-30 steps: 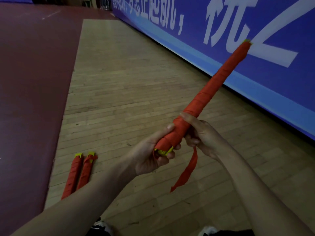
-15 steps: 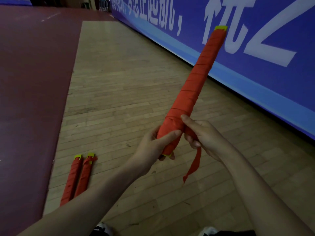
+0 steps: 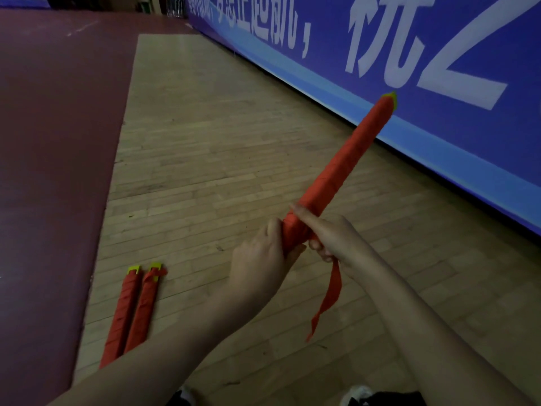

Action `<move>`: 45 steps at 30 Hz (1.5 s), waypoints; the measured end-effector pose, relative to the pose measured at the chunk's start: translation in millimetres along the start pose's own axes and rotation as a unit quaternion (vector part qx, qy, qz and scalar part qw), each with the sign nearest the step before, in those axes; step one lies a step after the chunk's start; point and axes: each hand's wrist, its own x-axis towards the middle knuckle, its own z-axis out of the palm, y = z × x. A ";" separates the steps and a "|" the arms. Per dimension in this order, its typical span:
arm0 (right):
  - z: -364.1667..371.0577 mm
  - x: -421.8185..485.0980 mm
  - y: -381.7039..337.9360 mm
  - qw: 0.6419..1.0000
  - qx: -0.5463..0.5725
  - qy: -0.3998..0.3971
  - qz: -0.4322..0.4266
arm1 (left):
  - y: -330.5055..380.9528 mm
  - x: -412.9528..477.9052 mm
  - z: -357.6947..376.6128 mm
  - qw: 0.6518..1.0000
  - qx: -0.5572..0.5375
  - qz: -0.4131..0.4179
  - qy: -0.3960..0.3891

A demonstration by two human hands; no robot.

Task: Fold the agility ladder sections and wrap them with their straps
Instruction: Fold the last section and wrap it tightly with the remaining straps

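Wooden gym floor [image 3: 205,171], blue banner [image 3: 439,148] behind, left hand [image 3: 260,265] fingers curled round lower end of red ladder bundle [image 3: 345,168], right hand [image 3: 336,241] pinching its dangling strap [image 3: 332,291], two wrapped bundles [image 3: 131,306] on floor, left.

Two bare hands, bare forearms, no sleeve edge in frame. L forearm [image 3: 164,356] comes in from approx 7 o'clock, R forearm [image 3: 424,323] from approx 5 o'clock; both slim, lit dimly. L hand [image 3: 257,259] and R hand [image 3: 333,238] sit just right of centre. One nail shows on an R finger [image 3: 314,245], looks plain. At 6 o'clock, bottom edge: L shoe [image 3: 183,395], dark w/ pale patches, mostly cropped; R shoe [image 3: 355,394], rounded whitish toe. Just right of it, dark fabric [image 3: 392,399], black-ish; trouser leg or shoe upper, can't tell.
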 end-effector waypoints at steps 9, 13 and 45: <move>5.0 2.2 5.5 0.995 0.092 0.013 0.040 | 6.0 1.9 -1.6 0.992 -0.097 -0.025 -0.071; 6.2 4.7 -1.9 0.984 0.170 -0.017 0.052 | -5.8 13.5 -34.4 0.971 -0.172 -0.009 -0.165; -15.0 -8.0 -12.5 0.920 0.251 -0.293 0.068 | -35.1 25.3 -26.4 0.906 -0.372 -0.031 -0.200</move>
